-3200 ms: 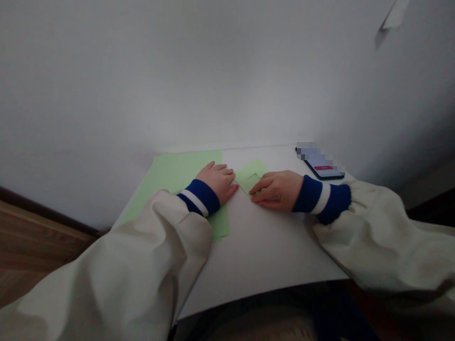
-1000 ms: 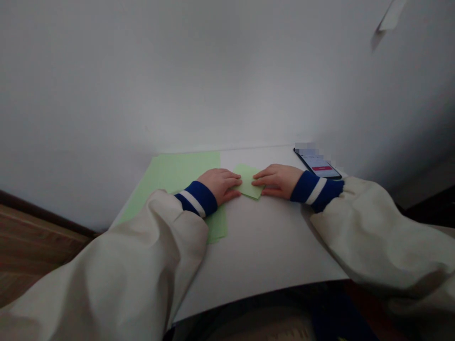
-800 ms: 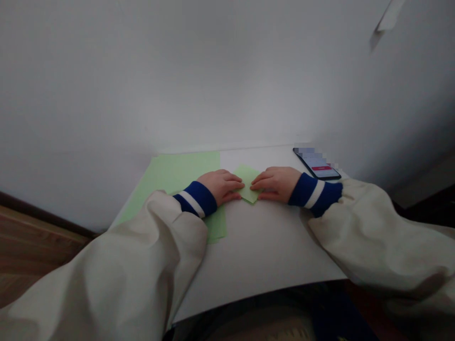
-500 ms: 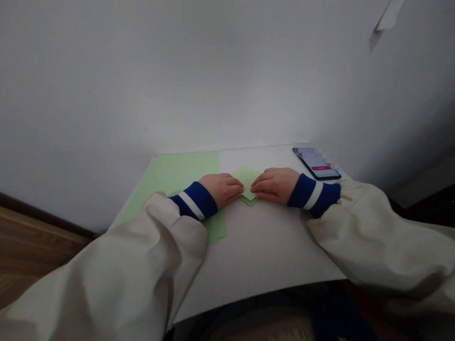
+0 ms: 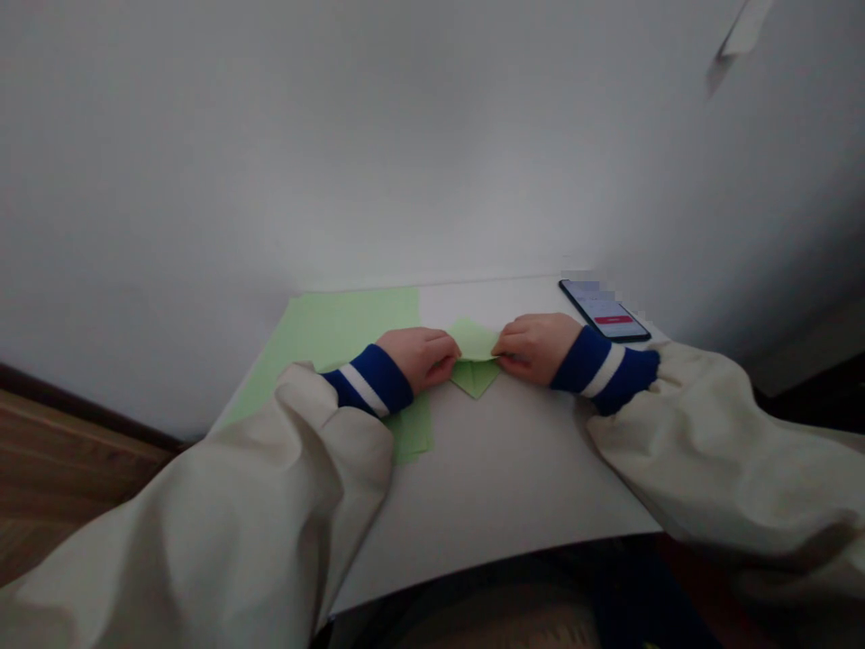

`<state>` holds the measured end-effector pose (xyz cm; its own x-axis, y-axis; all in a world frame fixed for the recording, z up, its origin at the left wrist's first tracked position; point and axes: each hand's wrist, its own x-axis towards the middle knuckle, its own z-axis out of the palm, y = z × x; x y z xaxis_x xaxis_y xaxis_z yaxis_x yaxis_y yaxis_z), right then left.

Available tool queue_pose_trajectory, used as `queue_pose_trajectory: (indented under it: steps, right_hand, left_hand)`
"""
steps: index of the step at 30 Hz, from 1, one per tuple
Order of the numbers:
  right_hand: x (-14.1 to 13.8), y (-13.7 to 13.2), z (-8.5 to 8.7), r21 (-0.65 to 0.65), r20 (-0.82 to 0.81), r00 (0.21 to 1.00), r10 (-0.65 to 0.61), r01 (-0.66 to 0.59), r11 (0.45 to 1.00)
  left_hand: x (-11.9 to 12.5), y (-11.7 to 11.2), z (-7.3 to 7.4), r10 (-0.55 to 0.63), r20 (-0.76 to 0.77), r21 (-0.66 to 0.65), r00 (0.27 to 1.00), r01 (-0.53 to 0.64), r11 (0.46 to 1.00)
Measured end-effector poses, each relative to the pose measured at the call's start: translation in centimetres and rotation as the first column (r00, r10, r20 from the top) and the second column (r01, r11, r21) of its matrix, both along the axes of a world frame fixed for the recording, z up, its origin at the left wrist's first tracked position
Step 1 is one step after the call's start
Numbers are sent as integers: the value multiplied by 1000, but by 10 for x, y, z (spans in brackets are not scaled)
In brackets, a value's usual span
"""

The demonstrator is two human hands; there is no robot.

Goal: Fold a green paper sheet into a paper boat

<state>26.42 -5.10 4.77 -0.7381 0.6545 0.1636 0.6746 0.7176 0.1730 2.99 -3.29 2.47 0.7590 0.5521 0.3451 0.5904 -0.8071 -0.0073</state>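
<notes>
A small folded piece of green paper (image 5: 476,342) is between my two hands, above the white tabletop. Its upper layer is lifted and bent back, and a darker green pointed layer with a centre crease shows below it. My left hand (image 5: 423,357) pinches the left side of the paper between thumb and fingers. On the opposite side, my right hand (image 5: 533,347) pinches the right edge the same way. Some fingertips are hidden behind the paper and the knuckles.
Larger green sheets (image 5: 351,315) lie at the left of the white table (image 5: 500,487), partly under my left forearm. A phone (image 5: 605,311) with a lit screen rests at the back right. A pale wall (image 5: 432,153) stands behind, and brown wood (image 5: 68,469) is at the left.
The upper layer of the folded green paper has been raised and bent away, uncovering the layer below. My fingers have closed at its sides, and my right hand has shifted slightly right.
</notes>
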Motion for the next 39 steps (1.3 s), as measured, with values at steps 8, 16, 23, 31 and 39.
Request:
queue_pose_trajectory:
  steps: [8,16,23,31,39]
  right_hand:
    - [5,2,5,-28,34,973,-229,230,973]
    - [8,7,4,-104,40,975,-218,221,970]
    - [10,7,4,-186,29,981,-192,194,963]
    - [11,8,1,-97,-111,992,-53,43,994]
    - [-1,-3,2,-2,-163,986,-31,31,1000]
  left_hand:
    - [-2,1,-3,35,50,-33,998,-33,999]
    - [-2,1,-3,-52,52,15,997,52,999]
    - [-9,20,-16,-60,84,47,995,57,997]
    - [-5,10,-4,-31,113,35,993,27,999]
    - [-1,7,0,-193,204,79,960,181,980]
